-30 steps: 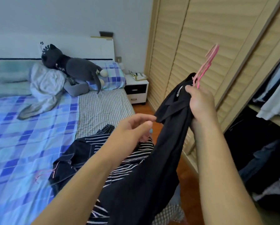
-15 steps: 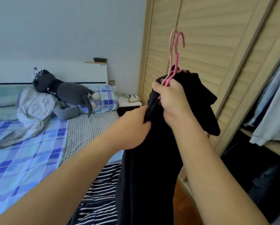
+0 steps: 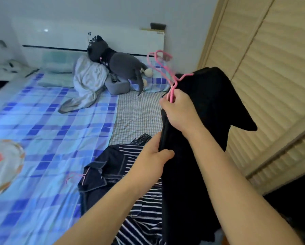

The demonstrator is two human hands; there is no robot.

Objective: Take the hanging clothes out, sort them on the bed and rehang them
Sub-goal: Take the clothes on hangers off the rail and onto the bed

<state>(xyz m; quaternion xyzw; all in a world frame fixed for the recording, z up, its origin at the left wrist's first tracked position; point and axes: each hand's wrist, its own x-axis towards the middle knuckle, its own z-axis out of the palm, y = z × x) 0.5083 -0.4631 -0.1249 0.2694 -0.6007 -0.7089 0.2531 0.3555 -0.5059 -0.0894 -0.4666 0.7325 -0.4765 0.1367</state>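
Since the left hand (image 3: 155, 152) slid down from up by the hanger and now pinches a fold of the black garment (image 3: 197, 138) lower down, it looks like it's about to get pulled off, over the bed (image 3: 42, 121). The right hand (image 3: 179, 110) is still clamped round the thin pink hanger (image 3: 166, 75) and the collar. The fabric's soft, matte and floppy. Past it sit a striped top (image 3: 144, 206), dark denim (image 3: 102, 167), then a fuzzy grey plush toy (image 3: 118, 64).
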